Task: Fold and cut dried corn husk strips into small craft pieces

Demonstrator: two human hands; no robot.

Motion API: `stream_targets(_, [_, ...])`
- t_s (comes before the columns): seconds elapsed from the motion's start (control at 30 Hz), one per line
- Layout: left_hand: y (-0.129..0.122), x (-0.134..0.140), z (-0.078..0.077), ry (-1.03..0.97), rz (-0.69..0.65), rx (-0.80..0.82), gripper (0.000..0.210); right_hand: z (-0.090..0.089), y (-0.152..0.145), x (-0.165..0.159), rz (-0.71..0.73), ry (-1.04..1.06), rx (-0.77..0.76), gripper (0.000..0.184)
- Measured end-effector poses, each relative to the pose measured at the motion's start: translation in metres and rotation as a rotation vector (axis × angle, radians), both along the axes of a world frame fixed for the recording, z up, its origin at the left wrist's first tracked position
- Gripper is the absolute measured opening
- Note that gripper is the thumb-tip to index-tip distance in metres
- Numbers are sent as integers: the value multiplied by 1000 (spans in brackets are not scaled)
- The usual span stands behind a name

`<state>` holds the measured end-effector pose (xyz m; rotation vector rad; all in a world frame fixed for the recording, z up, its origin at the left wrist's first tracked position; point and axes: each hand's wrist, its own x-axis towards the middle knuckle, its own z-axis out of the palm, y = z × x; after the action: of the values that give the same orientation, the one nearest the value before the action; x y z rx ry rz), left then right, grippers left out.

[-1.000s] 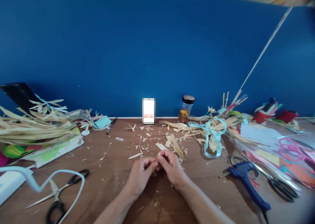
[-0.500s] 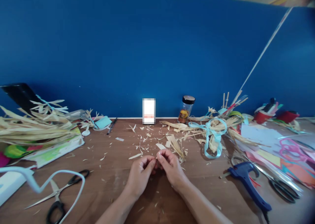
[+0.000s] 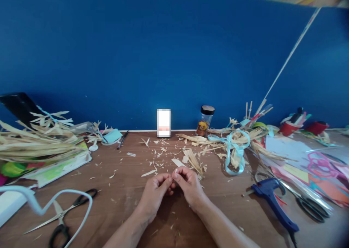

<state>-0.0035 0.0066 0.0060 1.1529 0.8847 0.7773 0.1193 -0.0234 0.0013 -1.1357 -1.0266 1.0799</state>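
Dried husk strips [image 3: 194, 161] lie just beyond the right hand [image 3: 189, 188], whose fingertips seem to touch those of the left hand [image 3: 155, 191]. Both are narrowed to a pinch; I cannot tell what, if anything, is between. Fine fingertip work seems in hand, likely calling next for a light, steady grip. Rightward rests a blue glue gun [image 3: 272, 200]; leftward, open black-handled scissors [image 3: 59, 216].

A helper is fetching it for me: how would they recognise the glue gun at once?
On the brown table, look right of the person's right hand. There, just left of the black-handled scissors, lies the glue gun. Its dark blue, pistol-shaped body sets it apart from them.
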Motion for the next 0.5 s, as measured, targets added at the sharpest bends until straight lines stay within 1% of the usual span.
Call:
stream_targets(0.13, [-1, 1, -1, 26, 29, 51, 22, 1, 0, -3, -54, -8, 12, 19])
stream_targets(0.23, [-1, 1, -1, 8, 52, 47, 19, 2, 1, -4, -58, 10, 23, 17])
stream_targets(0.37, [-2, 1, -1, -49, 74, -43, 19, 2, 1, -4, -41, 60, 29, 18])
stream_targets(0.5, [-2, 1, 2, -93, 79, -105, 20, 2, 1, -5, -63, 92, 52, 18])
